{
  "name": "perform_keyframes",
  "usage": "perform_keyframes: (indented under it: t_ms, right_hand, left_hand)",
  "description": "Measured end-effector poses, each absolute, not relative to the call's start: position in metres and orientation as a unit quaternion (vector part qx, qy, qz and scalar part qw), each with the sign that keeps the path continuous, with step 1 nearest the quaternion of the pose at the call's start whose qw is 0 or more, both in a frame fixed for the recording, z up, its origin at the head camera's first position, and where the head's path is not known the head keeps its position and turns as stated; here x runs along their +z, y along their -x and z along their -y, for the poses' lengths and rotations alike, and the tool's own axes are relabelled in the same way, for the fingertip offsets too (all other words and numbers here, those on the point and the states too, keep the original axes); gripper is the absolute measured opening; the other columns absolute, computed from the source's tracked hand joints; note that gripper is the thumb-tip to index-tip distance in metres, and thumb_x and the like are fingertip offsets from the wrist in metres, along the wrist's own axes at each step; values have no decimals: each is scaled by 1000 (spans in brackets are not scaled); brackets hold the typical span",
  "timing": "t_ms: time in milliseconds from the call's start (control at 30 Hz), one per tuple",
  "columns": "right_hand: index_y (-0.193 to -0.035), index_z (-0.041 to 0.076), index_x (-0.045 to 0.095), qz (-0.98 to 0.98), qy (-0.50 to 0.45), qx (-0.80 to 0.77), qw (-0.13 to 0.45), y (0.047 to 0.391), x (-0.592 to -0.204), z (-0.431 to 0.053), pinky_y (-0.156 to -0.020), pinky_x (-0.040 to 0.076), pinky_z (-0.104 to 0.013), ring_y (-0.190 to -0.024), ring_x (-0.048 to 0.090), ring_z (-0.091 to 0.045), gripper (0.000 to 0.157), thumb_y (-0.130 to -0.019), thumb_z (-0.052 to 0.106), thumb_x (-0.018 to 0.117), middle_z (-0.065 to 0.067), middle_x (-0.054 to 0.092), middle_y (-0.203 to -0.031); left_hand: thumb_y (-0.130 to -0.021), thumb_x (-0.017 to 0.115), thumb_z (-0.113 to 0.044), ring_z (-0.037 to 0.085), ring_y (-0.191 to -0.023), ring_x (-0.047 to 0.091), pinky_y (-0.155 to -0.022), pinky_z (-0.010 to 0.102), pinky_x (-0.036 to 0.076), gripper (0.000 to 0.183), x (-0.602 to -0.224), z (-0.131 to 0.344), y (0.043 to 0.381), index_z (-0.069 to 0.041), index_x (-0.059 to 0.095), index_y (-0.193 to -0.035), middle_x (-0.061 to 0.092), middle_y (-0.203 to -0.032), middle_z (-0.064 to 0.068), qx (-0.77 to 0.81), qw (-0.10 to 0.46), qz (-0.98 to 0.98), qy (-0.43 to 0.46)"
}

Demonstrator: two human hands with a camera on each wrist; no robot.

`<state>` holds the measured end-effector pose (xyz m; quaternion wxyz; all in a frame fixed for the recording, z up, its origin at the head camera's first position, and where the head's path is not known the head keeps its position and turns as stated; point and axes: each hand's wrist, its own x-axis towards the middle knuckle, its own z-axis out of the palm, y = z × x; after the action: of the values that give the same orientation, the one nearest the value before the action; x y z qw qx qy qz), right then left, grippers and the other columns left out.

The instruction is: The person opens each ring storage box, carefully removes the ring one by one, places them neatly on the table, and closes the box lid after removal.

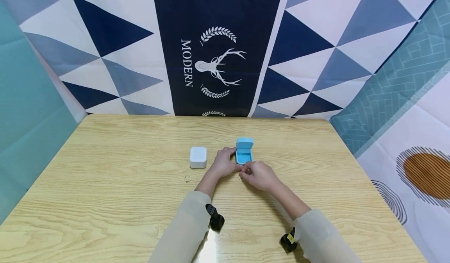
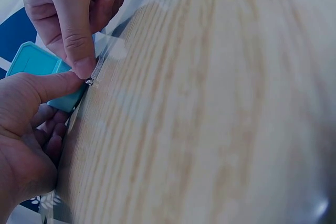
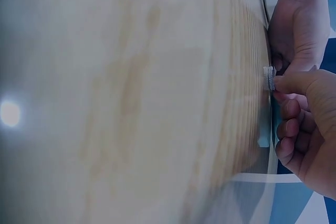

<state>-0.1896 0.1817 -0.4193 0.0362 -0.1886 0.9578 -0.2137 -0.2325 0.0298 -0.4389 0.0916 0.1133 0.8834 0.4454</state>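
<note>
A small light-blue ring box (image 1: 244, 156) stands on the table with its lid raised. My left hand (image 1: 224, 163) holds it from the left, the thumb across its front and the fingers at its side and back. Just in front of the box, my right hand (image 1: 261, 176) pinches a ring (image 1: 240, 176) between thumb and index finger, low at the tabletop. The left wrist view shows the silvery, stone-set band of this ring (image 2: 96, 69) by the left thumb tip. Whether the left thumb touches the ring, I cannot tell.
A white rounded box (image 1: 198, 157) stands left of my left hand. Nearer me, a second ring (image 1: 188, 179) lies on the wooden table (image 1: 116, 200). A patterned cloth (image 1: 218, 59) hangs behind the table's back edge.
</note>
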Motion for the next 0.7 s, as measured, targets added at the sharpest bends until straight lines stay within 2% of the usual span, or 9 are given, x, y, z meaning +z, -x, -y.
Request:
perform_keyframes:
  t_ms: [700]
  right_hand:
    - [-79, 10, 67, -960, 174, -217, 34, 189, -418, -179, -46, 33, -20, -50, 42, -6, 14, -86, 22, 66, 4, 59, -62]
  left_hand:
    - [-77, 77, -24, 28, -128, 38, -110, 41, 33, 71, -437, -29, 232, -6, 45, -138, 48, -138, 11, 448, 105, -881, -107]
